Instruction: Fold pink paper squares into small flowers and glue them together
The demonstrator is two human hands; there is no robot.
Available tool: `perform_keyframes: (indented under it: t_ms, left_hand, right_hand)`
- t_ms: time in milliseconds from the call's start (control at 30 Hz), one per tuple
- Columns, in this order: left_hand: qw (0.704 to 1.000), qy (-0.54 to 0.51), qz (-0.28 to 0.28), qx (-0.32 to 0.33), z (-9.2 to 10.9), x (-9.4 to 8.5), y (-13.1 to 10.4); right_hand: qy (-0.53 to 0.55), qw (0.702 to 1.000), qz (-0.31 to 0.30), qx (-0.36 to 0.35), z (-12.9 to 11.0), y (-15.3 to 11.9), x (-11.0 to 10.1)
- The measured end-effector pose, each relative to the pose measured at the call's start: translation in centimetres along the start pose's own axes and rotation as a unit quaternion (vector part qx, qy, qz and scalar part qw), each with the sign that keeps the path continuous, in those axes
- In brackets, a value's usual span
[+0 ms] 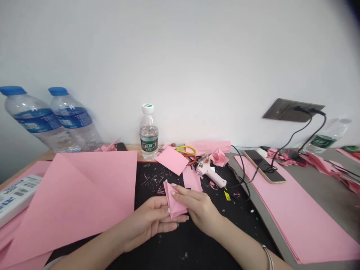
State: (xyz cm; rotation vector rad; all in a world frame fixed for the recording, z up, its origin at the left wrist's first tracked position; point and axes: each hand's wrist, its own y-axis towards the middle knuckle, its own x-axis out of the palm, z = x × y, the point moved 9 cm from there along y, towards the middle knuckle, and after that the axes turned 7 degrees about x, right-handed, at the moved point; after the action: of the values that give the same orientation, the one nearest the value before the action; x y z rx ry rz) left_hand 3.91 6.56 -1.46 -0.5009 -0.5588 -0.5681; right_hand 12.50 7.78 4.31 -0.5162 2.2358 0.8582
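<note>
Pink paper [176, 205], black mat [180, 249]

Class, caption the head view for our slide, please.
Left hand and right hand hold folded pink paper over a black mat, near a pale plastic glue gun.

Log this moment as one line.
left hand: holds folded pink paper | right hand: fingers on same paper | glue gun: beyond hands | phone: on pink sheets, right

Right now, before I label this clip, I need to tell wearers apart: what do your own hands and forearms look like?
Left hand and right hand are ungloved, with no rings showing on the fingers. A thin pale-and-dark band circles the right forearm; a whitish edge, perhaps a cuff, shows at the left.
</note>
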Motion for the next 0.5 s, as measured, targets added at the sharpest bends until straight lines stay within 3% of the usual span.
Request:
perform_keyframes:
  t_ms: [367,500]
  left_hand:
    - [0.998,-0.056,-0.008,0.005,0.36,-0.12,-0.02]
    - [1.0,-0.022,0.007,-0.002,0.17,-0.55,0.06]
  right_hand:
    - [-0.032,0.997,-0.073,-0.007,-0.54,0.39,0.52]
    - [-0.028,0.997,-0.072,-0.027,-0.8,0.38,0.5]
